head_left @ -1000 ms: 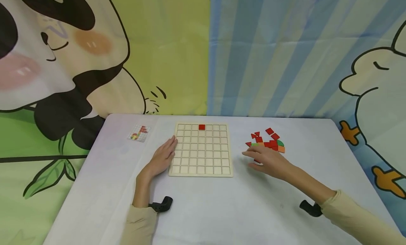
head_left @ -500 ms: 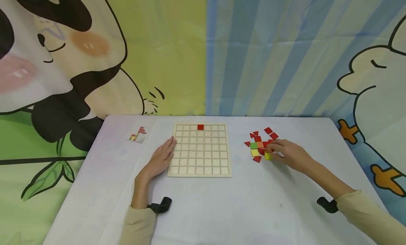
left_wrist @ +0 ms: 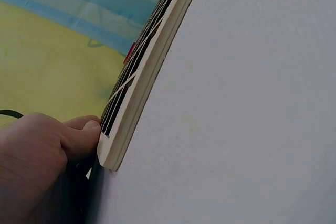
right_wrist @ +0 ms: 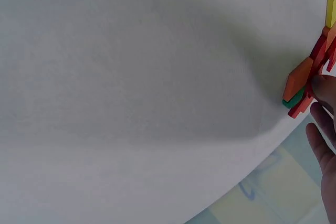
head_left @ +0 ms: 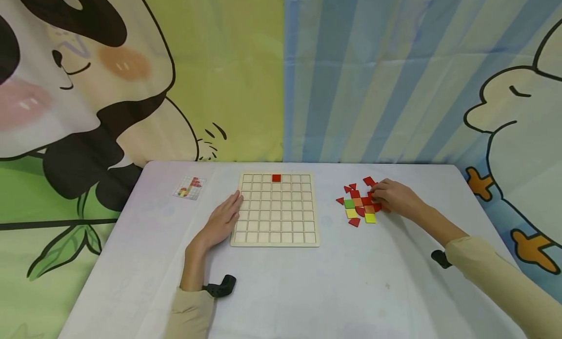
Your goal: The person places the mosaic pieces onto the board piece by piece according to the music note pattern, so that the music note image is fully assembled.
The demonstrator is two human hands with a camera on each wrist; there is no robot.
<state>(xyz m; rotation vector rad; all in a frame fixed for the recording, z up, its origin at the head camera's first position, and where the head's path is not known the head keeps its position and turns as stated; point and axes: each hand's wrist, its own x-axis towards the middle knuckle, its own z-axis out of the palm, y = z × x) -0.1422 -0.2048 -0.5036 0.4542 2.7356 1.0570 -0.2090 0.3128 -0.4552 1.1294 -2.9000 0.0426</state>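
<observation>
A wooden grid board lies on the white table, one red square tile sitting in its top row. My left hand rests along the board's left edge, fingers extended; in the left wrist view the thumb touches the board's corner. To the right, my right hand reaches over a loose group of flat tiles, its fingertips touching red ones and covering some. In the right wrist view its thumb meets red pieces beside an orange tile and a green tile. No lifted tile shows.
A small pattern card with a coloured grid picture lies left of the board. Near the right hand are a light green square tile, yellow square tiles and red triangles. A cartoon-printed cloth hangs behind the table.
My right hand has moved right and away across the tiles, uncovering the green and yellow ones at the near left. My left hand stays at the board's edge.
</observation>
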